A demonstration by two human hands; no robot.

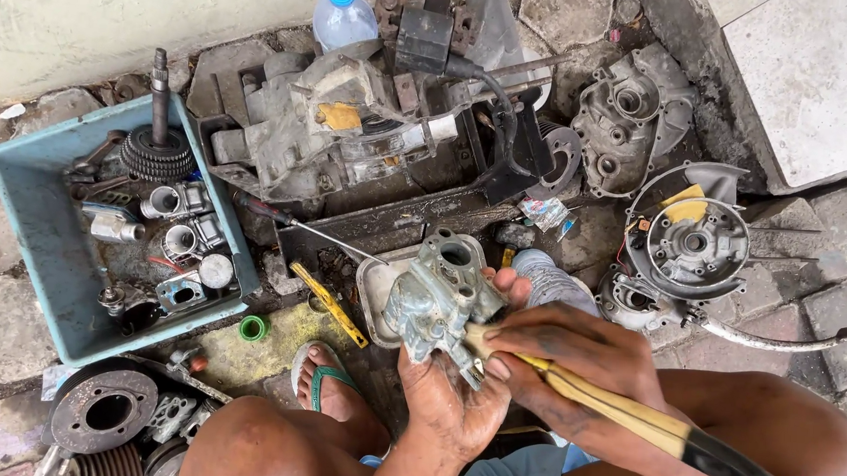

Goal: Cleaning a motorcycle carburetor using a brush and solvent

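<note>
1. Carburetor (436,298) sits off the engine, centre-near, above a metal tray (373,289).
2. Left hand (453,397) is closed round its underside.
3. Right hand (573,350) grips a paintbrush (628,412), bristle end at the carb body; cleaning looks mid-way.
4. Carb appearance: grey cast metal, dull, grimy; bore open on top.
5. Blue bin (27,233) w/ parts far left.

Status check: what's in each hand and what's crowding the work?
Left hand cradles the grey carburetor body. Right hand grips a paintbrush against it. Metal tray beneath; yellow tool and blue parts bin close by.
</note>
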